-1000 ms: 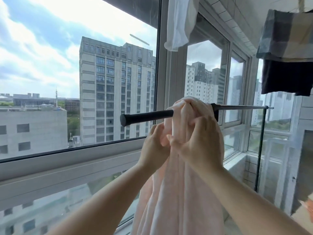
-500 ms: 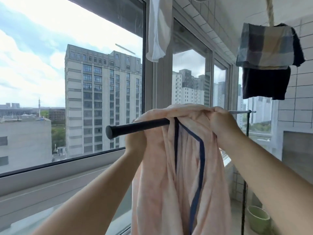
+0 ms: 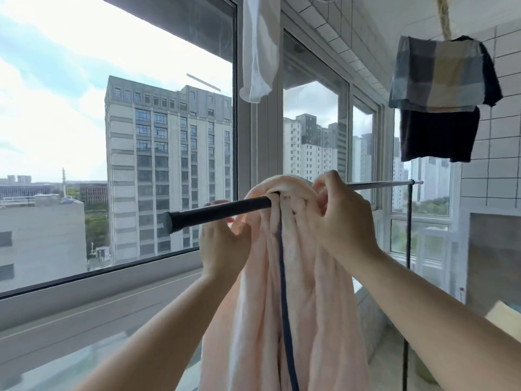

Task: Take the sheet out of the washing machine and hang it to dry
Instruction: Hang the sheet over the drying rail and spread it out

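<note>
Bright daylight through the window [image 3: 118, 142], blown-out white sky, soft overall focus, wide-angle bending at edges

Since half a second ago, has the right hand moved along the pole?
Yes. The right hand has drawn back along the drying pole toward its black capped end, bunching the pink sheet.

Sheet [image 3: 298, 292]: pale pink fabric with a dark navy trim line running down its near face. It is draped over the drying rod [image 3: 220, 211], bunched into thick folds at the crest and hanging down in long vertical pleats past the bottom edge of view. It is gathered in a narrow bundle rather than spread along the rod. The rod is horizontal, with a black sleeve and end cap toward the left and a bare metal length running right to a thin upright post. Washing machine is out of view.
</note>
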